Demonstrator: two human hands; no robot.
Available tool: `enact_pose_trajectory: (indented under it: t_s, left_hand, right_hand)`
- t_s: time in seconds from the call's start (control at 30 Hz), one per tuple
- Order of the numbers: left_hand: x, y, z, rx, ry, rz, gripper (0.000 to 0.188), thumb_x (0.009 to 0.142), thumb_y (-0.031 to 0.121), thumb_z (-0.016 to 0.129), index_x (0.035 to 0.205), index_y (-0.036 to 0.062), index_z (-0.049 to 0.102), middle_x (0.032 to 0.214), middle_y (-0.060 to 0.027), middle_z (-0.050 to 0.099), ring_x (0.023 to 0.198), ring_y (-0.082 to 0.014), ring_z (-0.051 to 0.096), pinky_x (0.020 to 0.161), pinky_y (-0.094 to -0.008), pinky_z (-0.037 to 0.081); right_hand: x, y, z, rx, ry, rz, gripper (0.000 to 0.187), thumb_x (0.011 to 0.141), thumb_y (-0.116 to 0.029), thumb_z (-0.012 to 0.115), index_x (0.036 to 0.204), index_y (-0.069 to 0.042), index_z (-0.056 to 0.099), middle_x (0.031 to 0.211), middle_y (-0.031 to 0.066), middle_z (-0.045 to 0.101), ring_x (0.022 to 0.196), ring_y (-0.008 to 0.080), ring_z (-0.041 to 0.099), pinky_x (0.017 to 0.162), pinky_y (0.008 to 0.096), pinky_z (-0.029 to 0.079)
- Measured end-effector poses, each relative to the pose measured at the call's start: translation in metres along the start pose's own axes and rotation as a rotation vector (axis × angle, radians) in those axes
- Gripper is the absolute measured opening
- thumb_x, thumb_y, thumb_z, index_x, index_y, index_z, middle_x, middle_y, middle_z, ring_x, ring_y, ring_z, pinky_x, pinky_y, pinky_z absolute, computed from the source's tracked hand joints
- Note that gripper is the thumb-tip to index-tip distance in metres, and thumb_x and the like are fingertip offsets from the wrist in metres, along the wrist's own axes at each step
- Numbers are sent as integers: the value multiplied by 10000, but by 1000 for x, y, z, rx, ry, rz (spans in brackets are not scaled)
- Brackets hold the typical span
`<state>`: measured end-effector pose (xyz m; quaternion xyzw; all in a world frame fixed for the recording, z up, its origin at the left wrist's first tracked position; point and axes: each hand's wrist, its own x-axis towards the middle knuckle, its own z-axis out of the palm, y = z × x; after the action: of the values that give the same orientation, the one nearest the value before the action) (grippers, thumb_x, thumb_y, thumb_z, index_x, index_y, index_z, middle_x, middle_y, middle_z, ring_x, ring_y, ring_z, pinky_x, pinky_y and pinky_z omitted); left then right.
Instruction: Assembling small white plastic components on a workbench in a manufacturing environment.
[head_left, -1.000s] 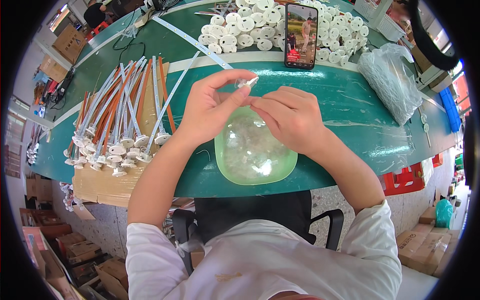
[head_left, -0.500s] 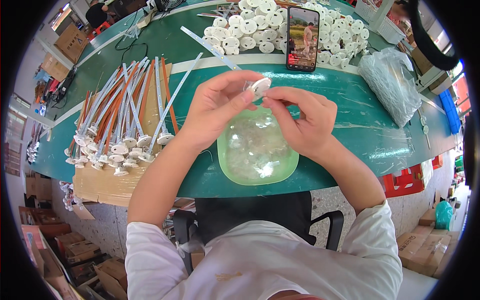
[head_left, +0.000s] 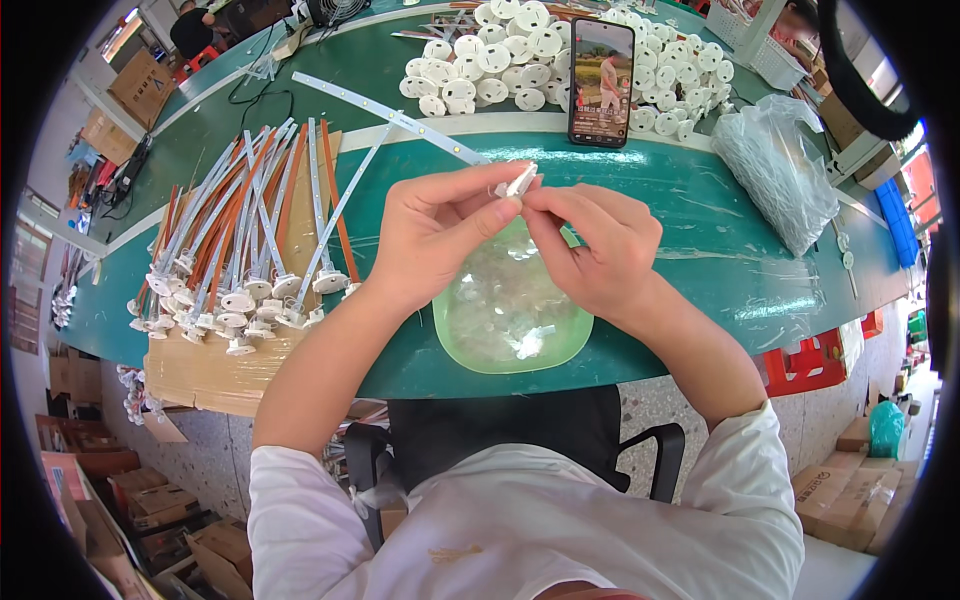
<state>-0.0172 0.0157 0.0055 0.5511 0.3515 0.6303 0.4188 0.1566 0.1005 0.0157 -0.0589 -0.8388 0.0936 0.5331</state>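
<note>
My left hand (head_left: 435, 225) is closed on a small white round disc (head_left: 521, 180), held between thumb and fingers above the bowl and seen nearly edge-on. From behind these fingers a white LED strip (head_left: 385, 113) with yellow dots reaches up and to the left, seemingly joined to the disc. My right hand (head_left: 605, 245) pinches at the disc's near right edge; whatever sits between its fingertips is hidden. Below both hands stands a light green bowl (head_left: 515, 366) containing many small clear pieces, too fine to tell apart.
LED strips with white disc ends (head_left: 237, 300) lie in a bundle on cardboard (head_left: 200, 375) at left. A phone (head_left: 601, 85) stands upright before a heap of white discs (head_left: 495, 60). A grey plastic bag (head_left: 780, 175) rests at right. Another person (head_left: 190, 30) is at far left.
The disc has turned from showing its face to nearly edge-on. Its LED strip has swung left and lies flatter. My right hand has shifted slightly left, still pinching at the disc.
</note>
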Motion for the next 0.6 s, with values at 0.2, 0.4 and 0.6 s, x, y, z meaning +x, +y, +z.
enact_pose_trajectory:
  t_s: [0.2, 0.4, 0.6]
  left_hand:
    - [0, 4, 1, -147, 91, -64, 312, 965, 62, 666, 1268, -14, 663, 1191, -150, 706, 1077, -208, 675, 975, -361, 545]
    - [-2, 1, -9, -172, -30, -86, 347, 1006, 103, 605, 1333, -12, 602, 1306, -212, 637, 1170, -260, 652, 1012, -382, 548]
    - [-4, 1, 2, -274, 60, -106, 335, 982, 78, 639, 1303, -16, 627, 1244, -173, 671, 1114, -223, 668, 978, -364, 570]
  right_hand:
    - [6, 5, -5, 111, -86, -34, 217, 757, 59, 766, 958, -19, 742, 807, 103, 711, 636, 220, 650, 553, 304, 495]
    - [10, 7, -8, 200, -77, -68, 253, 737, 79, 775, 965, -29, 751, 852, 73, 718, 673, 215, 636, 578, 313, 493]
    - [6, 3, -1, 50, 58, -153, 200, 714, 87, 773, 886, 15, 702, 809, 102, 694, 634, 228, 634, 543, 306, 492]
